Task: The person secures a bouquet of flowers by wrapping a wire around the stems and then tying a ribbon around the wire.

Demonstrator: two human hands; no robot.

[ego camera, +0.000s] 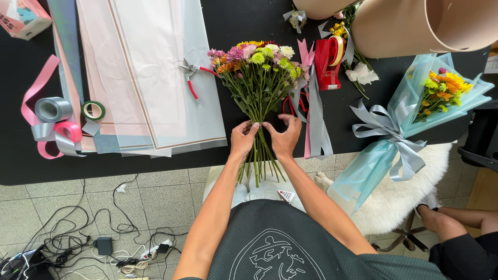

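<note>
Mixed chrysanthemum bunch with green stems (258,78) lies at frame centre on the black table (15,103), stems overhanging the edge. My left hand (243,139) and right hand (284,137) clasp the stems, keeping them gathered. Red-handled pruning shears (193,72) lie just left.

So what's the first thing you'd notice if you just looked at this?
Probably the bunch of flowers in the middle of the black table, pink, yellow, green and orange, with the left hand and right hand gripping its green stems. Next, the wrapped bouquet on the right, in pale blue paper with a big silver bow. On the left lie large pastel wrapping sheets and ribbon rolls.
</note>
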